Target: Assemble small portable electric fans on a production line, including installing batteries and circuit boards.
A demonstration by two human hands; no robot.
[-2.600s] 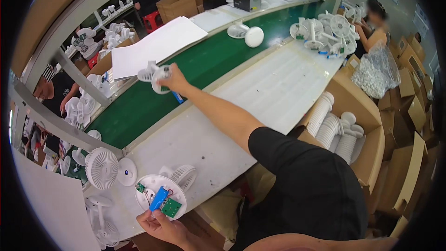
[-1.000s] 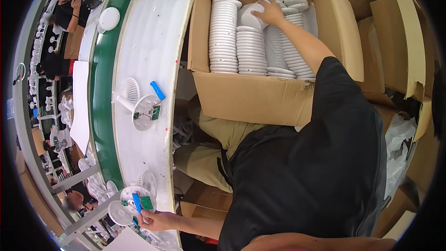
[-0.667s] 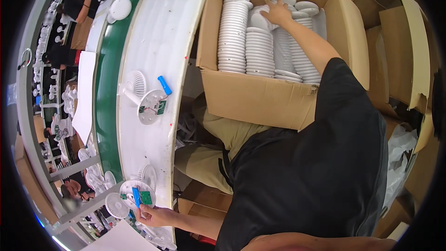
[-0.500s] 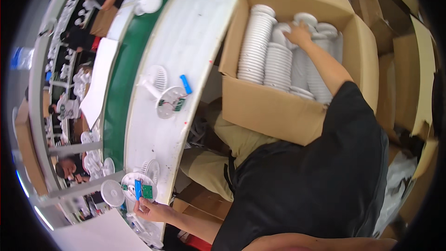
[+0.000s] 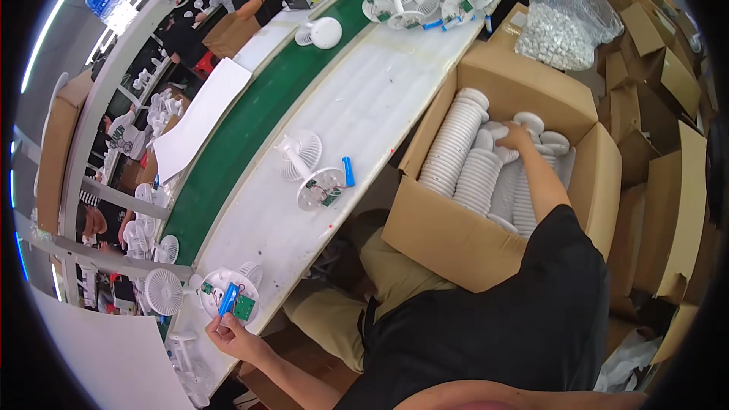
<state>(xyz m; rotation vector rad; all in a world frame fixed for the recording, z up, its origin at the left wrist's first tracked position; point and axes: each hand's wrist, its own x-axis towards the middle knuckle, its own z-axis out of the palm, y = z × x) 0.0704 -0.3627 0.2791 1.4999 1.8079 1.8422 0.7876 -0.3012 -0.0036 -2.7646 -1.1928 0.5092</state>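
My left hand [image 5: 234, 336] is at the near end of the white bench, pinching the lower end of a blue cylindrical battery [image 5: 228, 299]. The battery lies over the open round base of a small white fan [image 5: 216, 305], beside a green circuit board [image 5: 244, 307]. My right hand [image 5: 518, 138] reaches into a cardboard box [image 5: 433, 230] on the right. Its fingers curl down onto a white round plastic cover [image 5: 497, 132], with the fingertips partly hidden. Stacks of similar white covers [image 5: 453, 144] fill the box.
Another opened fan [image 5: 323, 188] with a blue battery [image 5: 348, 171] lies mid-bench. More fans [image 5: 406, 1] crowd the far end. A green conveyor belt [image 5: 228, 182] runs alongside. A clear bag of small white parts [image 5: 558, 34] stands behind the box. Other people work across the belt.
The view has swung, bringing the far bench end into sight. My right hand's fingers, spread over the covers before, are now curled down among them. My left hand keeps hold of the battery.
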